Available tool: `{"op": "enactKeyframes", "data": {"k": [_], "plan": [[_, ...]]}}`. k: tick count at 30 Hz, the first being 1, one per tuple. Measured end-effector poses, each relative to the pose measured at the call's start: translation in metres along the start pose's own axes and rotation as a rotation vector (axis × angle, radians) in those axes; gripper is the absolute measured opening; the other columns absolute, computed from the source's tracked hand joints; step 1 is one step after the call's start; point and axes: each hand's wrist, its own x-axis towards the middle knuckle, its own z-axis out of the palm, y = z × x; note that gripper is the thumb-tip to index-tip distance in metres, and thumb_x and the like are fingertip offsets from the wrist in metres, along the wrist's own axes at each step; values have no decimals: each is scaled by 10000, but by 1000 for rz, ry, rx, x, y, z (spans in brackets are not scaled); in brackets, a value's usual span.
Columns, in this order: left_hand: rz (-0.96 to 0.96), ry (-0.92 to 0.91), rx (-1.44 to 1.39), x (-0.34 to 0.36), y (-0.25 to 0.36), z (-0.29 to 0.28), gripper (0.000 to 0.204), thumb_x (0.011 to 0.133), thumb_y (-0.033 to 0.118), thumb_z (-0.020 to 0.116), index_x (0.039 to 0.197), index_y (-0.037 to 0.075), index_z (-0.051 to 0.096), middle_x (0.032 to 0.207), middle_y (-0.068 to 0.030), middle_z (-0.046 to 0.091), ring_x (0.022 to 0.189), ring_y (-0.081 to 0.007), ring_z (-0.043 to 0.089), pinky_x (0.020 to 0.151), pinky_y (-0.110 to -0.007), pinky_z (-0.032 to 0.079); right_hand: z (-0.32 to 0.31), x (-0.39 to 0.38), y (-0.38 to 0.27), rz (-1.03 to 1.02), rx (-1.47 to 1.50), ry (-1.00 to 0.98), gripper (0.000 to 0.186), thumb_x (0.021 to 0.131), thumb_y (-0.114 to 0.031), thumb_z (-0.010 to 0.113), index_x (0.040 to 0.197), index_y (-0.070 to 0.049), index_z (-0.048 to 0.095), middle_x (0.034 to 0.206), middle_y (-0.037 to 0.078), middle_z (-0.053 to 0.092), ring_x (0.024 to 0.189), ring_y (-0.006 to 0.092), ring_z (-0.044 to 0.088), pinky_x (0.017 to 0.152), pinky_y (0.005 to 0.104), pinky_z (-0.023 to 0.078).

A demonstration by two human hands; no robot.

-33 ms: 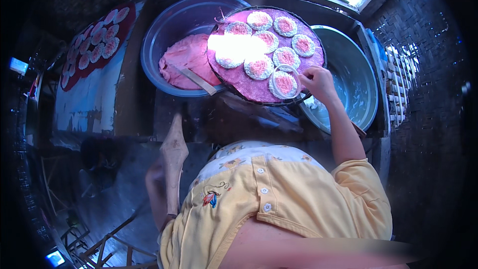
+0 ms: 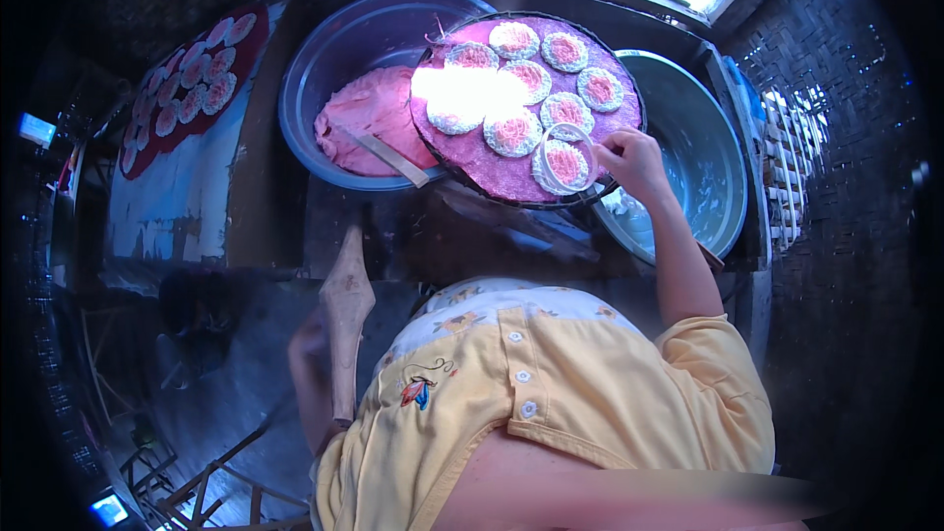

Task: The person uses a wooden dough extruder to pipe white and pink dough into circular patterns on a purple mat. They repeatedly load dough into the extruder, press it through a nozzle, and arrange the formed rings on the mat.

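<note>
My right hand [image 2: 631, 159] pinches the edge of a pale ring mould [image 2: 592, 150]. The ring stands tilted over a round white-rimmed cake with a pink centre [image 2: 562, 169], at the near right of a round tray lined with pink-purple cloth [image 2: 482, 162]. Several similar cakes lie on that cloth, some washed out by glare. My left forearm [image 2: 307, 374] hangs low at the left. A pointed wooden piece [image 2: 346, 300] partly covers the left hand, so its fingers are hidden.
Left of the tray, a blue basin [image 2: 313, 49] holds pink dough [image 2: 359, 113] with a flat wooden spatula [image 2: 393, 159] across it. A green basin [image 2: 703, 128] with white residue stands at right. Far left, more round cakes lie on a red cloth [image 2: 211, 29].
The ring in my right hand has tilted up slightly over the cake. Nothing else has visibly moved.
</note>
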Motion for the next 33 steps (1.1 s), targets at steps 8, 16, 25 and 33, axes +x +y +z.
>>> {"op": "enactKeyframes", "data": {"k": [8,16,25,33], "plan": [[190,102,573,57,38,-21,530,731,129,720,1209,14,522,1037,-107,640,944,-207,609,879,-325,469,20,-65,-24,220,640,-510,172,796,-170,664,789,2,673,627,-1,576,545,48,488,493,220,396],[-180,47,1059,96,130,-23,325,585,197,753,842,16,675,773,-129,672,738,-217,658,677,-317,510,184,-65,-21,298,200,-482,212,785,-212,642,831,-7,679,702,111,654,605,195,625,595,325,495],[-129,375,1266,92,117,-34,497,534,294,765,948,39,661,936,-202,654,899,-347,628,788,-402,492,189,-74,-33,102,361,-456,268,815,-269,636,932,-33,689,898,163,670,819,265,645,747,361,487],[-39,621,1399,136,128,-22,506,612,300,752,1067,122,622,999,-160,646,960,-319,613,831,-419,495,136,-83,-34,206,365,-530,282,810,-263,647,959,-25,680,910,167,670,845,271,643,771,361,488]]}}
